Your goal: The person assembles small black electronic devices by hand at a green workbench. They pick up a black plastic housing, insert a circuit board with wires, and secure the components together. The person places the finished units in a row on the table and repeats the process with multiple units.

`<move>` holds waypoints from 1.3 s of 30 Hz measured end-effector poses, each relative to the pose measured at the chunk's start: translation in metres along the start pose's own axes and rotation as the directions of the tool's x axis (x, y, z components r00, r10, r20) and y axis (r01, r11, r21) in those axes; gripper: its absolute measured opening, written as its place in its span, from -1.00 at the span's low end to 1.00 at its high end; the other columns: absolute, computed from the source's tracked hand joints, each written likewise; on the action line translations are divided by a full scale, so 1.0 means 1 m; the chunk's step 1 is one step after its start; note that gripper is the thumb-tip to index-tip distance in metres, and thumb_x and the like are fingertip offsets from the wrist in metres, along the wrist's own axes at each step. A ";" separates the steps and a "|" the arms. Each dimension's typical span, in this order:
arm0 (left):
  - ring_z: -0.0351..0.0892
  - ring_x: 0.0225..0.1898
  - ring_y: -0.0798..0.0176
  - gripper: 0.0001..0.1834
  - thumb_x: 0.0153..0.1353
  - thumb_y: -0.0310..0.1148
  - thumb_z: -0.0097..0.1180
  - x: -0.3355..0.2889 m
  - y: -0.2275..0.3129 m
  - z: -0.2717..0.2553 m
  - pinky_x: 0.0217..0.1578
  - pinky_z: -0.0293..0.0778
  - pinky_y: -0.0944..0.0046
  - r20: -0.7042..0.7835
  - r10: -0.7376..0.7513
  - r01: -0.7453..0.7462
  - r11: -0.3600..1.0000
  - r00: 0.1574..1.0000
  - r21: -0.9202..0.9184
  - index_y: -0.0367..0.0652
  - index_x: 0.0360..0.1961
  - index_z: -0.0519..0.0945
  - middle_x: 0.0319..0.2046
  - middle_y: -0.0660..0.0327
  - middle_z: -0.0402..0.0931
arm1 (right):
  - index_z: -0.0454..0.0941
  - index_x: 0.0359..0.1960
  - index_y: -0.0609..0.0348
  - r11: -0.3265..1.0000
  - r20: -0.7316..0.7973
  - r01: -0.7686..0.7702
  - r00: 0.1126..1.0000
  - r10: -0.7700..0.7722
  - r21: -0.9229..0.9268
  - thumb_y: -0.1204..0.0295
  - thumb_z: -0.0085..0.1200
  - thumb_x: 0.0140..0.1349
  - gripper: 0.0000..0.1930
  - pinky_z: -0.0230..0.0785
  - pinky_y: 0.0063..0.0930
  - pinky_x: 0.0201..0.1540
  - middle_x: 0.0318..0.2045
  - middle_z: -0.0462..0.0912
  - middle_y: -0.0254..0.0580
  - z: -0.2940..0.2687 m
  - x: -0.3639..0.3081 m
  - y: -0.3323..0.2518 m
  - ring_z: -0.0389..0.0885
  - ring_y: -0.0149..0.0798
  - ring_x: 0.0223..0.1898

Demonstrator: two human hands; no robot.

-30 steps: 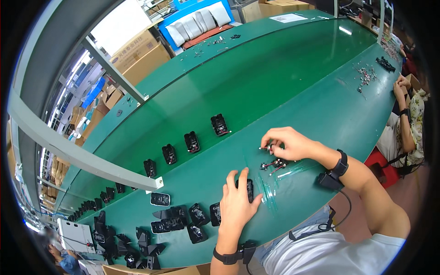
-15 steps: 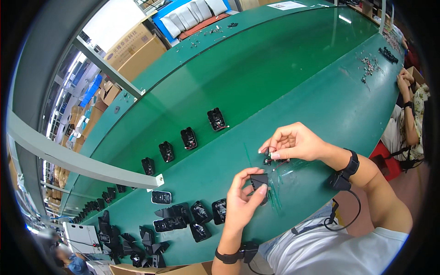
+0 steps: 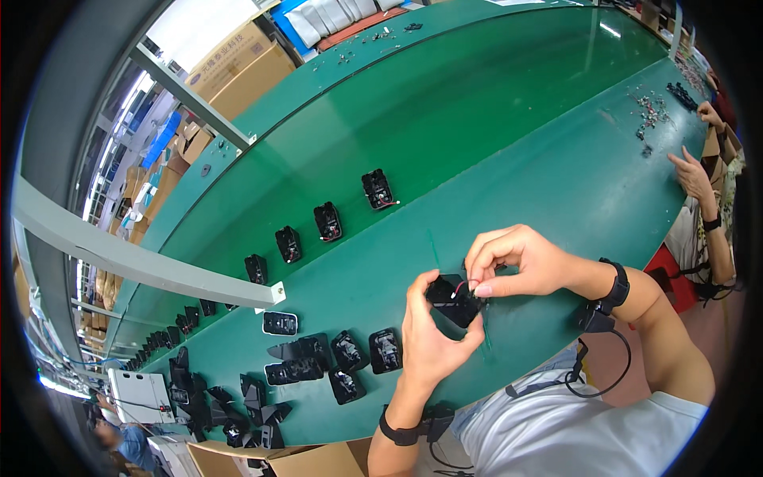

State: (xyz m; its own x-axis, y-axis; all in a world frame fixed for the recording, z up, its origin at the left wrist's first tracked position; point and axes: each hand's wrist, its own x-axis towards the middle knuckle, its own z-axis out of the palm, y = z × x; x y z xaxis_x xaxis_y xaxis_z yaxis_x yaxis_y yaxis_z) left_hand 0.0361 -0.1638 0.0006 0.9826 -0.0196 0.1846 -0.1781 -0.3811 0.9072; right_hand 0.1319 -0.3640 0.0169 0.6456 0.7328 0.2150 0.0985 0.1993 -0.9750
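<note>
My left hand [image 3: 433, 342] is wrapped round a black plastic housing [image 3: 450, 308], holding it tilted above the green table with its hollow side partly visible. At the housing's right edge my right hand [image 3: 520, 258] pinches a thin red wire [image 3: 460, 288] with a small pale end. Fingers hide whatever the wire joins. Left of my left hand lie several open black housings, the nearest being a rounded one [image 3: 386, 350]. A bit of thin green strip [image 3: 487, 338] shows on the table beneath my hands.
Black housings with red wires, such as one housing [image 3: 377, 189], stand in a row on the green conveyor belt [image 3: 445, 111]. A grey metal frame bar [image 3: 159, 258] crosses the left. Loose small parts [image 3: 652, 111] lie at the far right, near another person's hand [image 3: 693, 175].
My left hand has turned the housing over toward its hollow side. My right hand has come to the housing with the red wire, away from the small parts on the table.
</note>
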 end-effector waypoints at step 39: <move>0.62 -0.21 0.15 -0.07 -0.25 -0.29 0.66 0.006 0.009 -0.001 -0.26 0.60 0.23 -0.130 0.330 -0.286 0.918 0.935 0.275 -0.31 0.22 0.53 -0.17 0.08 0.54 | 0.70 -0.35 0.38 0.944 0.156 -0.106 0.986 0.059 0.313 0.48 0.43 0.07 -0.80 0.28 -0.04 0.32 0.39 0.30 0.26 -0.002 0.000 0.020 0.32 0.12 0.39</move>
State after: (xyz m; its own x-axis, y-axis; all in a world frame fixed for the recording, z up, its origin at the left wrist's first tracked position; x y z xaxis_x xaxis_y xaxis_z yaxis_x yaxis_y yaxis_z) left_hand 0.0399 -0.1665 0.0099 0.8528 -0.0237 0.5217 -0.4302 -0.5982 0.6761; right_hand 0.1349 -0.3612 -0.0025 0.5241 0.8359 0.1629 -0.2125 0.3136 -0.9255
